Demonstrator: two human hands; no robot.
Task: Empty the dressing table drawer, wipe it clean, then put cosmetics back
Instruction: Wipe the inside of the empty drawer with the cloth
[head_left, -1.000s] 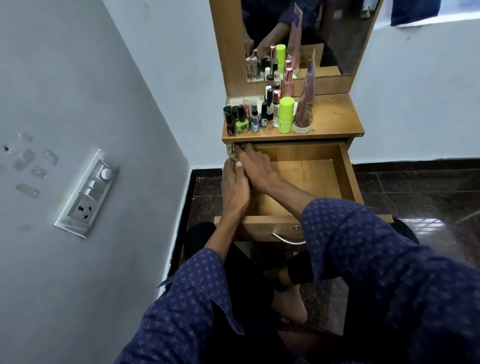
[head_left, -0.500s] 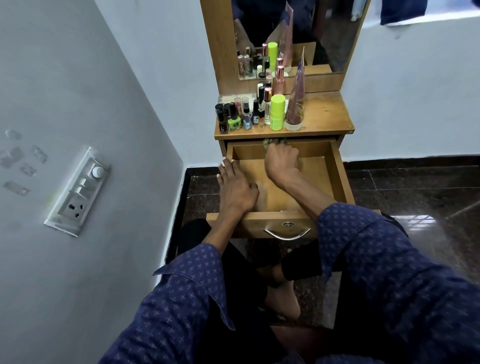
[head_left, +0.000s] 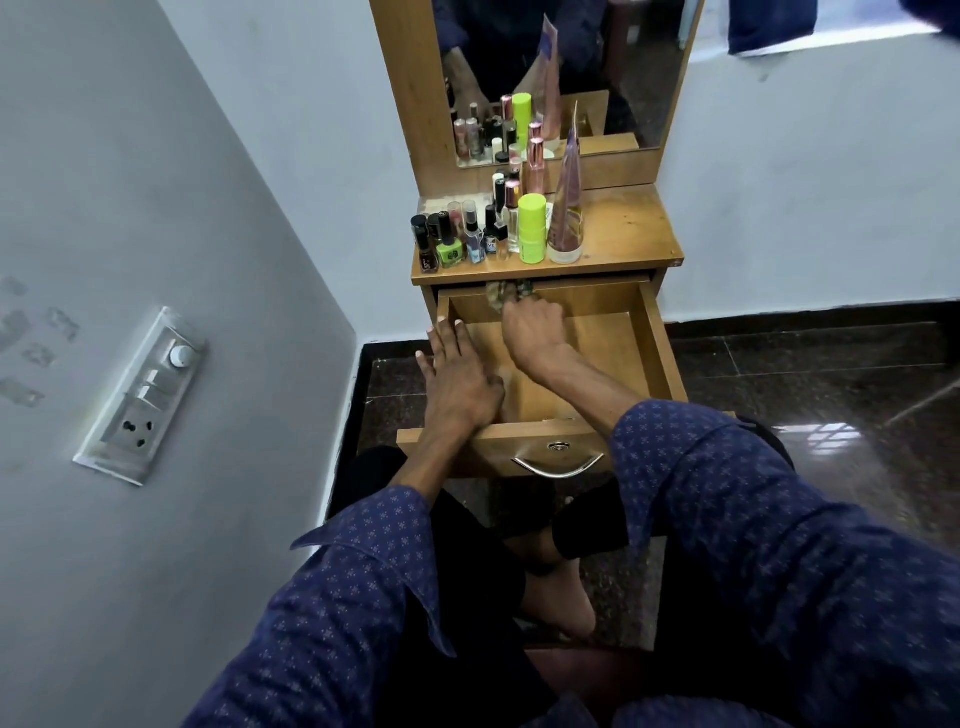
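Wiping is the step in hand, by the look of it. The pulled-out wooden drawer (head_left: 652, 343) of the small wooden dressing table (head_left: 623, 228) shows a bare floor wherever the arms do not cover it, so the emptying seems done. The right hand (head_left: 532, 330) reaches deep inside, its fingers curled down over a crumpled, mottled greenish cloth (head_left: 506, 293) pressed against the drawer's back wall, just under the front edge of the table top. The left hand (head_left: 457, 374) lies flat with its fingers straight and spread over the drawer's left wall, holding nothing and, I judge, steadying the drawer.

The cosmetics stand in a tight cluster on the left part of the table top: dark-capped nail polish bottles (head_left: 427, 244), a lime-green polish bottle (head_left: 449, 252), a lime-green cylindrical stick (head_left: 532, 228), a tall upright pinkish tube on a clear cap (head_left: 566, 218) and rose-gold-capped bottles (head_left: 535, 166) behind, doubled in the mirror (head_left: 623, 78). None has gone back into the drawer.

So the task appears roughly at its middle. The back wall is under the cloth now; whether the floor and side walls are already clean cannot be told from here. Putting every bottle and tube back is still left.
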